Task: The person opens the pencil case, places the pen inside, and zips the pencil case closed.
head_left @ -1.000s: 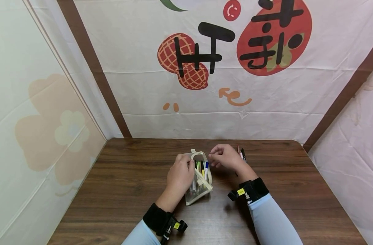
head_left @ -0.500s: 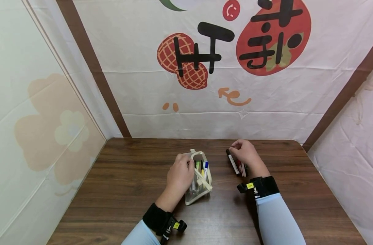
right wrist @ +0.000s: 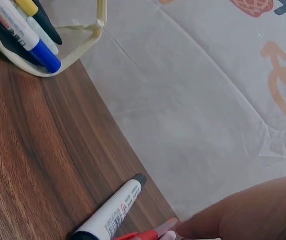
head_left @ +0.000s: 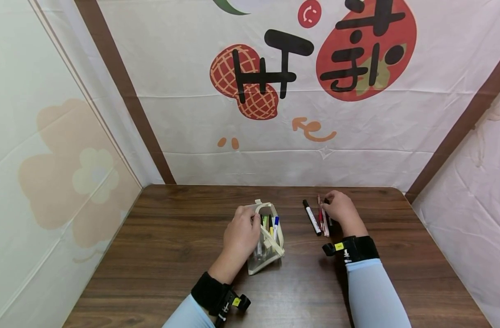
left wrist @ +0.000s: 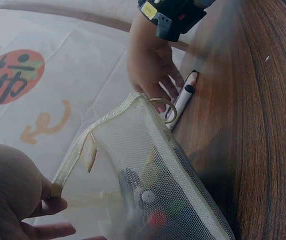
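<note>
A see-through mesh pencil case (head_left: pixel 258 266) with cream edging stands on the table, several pens and markers inside. My left hand (head_left: pixel 242 230) pinches its upper edge; in the left wrist view, thumb and fingers meet at the cream trim (left wrist: pixel 57 187). To the right lies a loose group: a white marker with black ends (head_left: pixel 312 218), a red pen (head_left: pixel 320 212) and a pale pink pen (head_left: pixel 326 225). My right hand (head_left: pixel 341 209) is over the group's right side, fingertips at a black pen (head_left: pixel 327 201). I cannot tell if they grip it.
The brown wooden table (head_left: pixel 172 237) runs back to a printed cloth wall (head_left: pixel 184 136), with more cloth at both sides. A blue-capped marker (right wrist: pixel 45 57) pokes up at the case's mouth. Both wrists wear black camera straps (head_left: pixel 358 248).
My right hand has moved from beside the case's mouth rightward to the loose pens. The white marker now lies in view left of the others. My left hand stays on the case.
</note>
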`<state>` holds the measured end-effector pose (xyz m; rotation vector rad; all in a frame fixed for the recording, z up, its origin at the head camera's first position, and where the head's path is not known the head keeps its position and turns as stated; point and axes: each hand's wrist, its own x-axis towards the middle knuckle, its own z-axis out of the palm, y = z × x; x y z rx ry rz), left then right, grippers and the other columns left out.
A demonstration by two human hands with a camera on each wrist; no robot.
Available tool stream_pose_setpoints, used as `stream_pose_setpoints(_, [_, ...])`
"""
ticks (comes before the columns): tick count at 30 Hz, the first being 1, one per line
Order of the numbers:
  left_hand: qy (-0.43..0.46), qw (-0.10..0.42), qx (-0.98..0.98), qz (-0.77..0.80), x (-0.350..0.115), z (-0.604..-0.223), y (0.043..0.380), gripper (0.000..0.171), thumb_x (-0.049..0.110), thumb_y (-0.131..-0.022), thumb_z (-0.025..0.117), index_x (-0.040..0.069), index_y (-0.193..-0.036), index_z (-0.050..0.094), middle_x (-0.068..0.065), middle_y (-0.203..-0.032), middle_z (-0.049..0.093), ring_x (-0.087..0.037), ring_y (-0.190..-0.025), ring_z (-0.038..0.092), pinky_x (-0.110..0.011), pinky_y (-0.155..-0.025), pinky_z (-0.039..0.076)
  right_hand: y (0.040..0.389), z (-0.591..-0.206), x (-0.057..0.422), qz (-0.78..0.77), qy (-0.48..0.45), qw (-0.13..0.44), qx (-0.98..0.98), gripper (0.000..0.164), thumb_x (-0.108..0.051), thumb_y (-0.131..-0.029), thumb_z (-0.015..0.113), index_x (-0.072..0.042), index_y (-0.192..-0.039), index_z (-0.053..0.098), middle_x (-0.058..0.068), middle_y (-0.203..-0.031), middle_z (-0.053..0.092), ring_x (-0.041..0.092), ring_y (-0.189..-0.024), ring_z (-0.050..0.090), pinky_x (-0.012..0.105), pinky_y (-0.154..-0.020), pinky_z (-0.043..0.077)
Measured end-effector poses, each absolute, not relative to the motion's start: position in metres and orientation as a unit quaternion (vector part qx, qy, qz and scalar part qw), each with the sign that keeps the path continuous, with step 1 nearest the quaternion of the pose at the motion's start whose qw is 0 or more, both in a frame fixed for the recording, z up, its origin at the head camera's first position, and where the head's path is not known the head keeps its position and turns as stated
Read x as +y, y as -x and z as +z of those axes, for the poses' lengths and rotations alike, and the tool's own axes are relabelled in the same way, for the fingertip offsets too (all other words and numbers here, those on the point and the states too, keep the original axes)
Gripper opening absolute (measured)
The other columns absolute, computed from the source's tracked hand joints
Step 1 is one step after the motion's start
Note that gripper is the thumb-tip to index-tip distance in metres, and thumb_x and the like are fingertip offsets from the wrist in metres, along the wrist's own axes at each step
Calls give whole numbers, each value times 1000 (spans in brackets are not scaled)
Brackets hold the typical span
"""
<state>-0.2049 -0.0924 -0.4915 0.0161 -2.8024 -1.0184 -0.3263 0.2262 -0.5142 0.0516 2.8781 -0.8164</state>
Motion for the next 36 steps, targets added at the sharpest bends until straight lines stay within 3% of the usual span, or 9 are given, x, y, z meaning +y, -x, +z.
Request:
stream_pose_setpoints(11, [-5, 79, -936, -343, -93, -491, 204, 28, 26, -118, 57, 6, -119, 77, -17, -136, 67, -20, -72, 59, -39, -63, 50, 328, -523, 233, -250, -23, 82, 965, 52, -15, -109, 65, 4, -157, 58, 35, -150, 66, 48, -124, 69, 62, -102, 60])
stream_pose_setpoints(15, [-6, 78, -936, -343, -93, -491, 204, 28, 27, -118, 57, 7, -120, 77, -16, -136, 67, -20, -73, 59, -38, -64, 50, 329, -524, 234, -237, -17, 79, 968, 57, -10, -103, 63, 3, -159, 58, 34, -158, 62, 53, -135, 65, 64, -110, 57])
stream_pose_setpoints(18, [-6, 78, -936, -343, -93, -492, 205, 27, 27, -118, 57, 7, -119, 76, -16, -136, 67, -19, -72, 58, -38, -63, 49, 329, -524, 235, -229, -16, 82, 970, 58, -11, -104, 64, 3, -160, 58, 33, -162, 59, 56, -147, 58, 67, -118, 52])
stream_pose_setpoints(21, [-5, 78, -936, -343, -93, -491, 204, 27, 27, -118, 57, 8, -117, 76, -16, -136, 67, -19, -71, 57, -37, -62, 48, 329, -524, 235, -223, -18, 85, 971, 56, -15, -106, 65, 3, -159, 59, 34, -161, 60, 56, -147, 58, 68, -119, 52])
stream_pose_setpoints(36, [-1, 84, -934, -346, -93, -491, 203, 25, 25, -118, 59, 8, -112, 75, -16, -138, 67, -19, -67, 56, -35, -60, 46, 321, -504, 234, -293, -31, 58, 954, 53, -24, -111, 67, 8, -151, 58, 37, -145, 65, 50, -124, 68, 63, -102, 59])
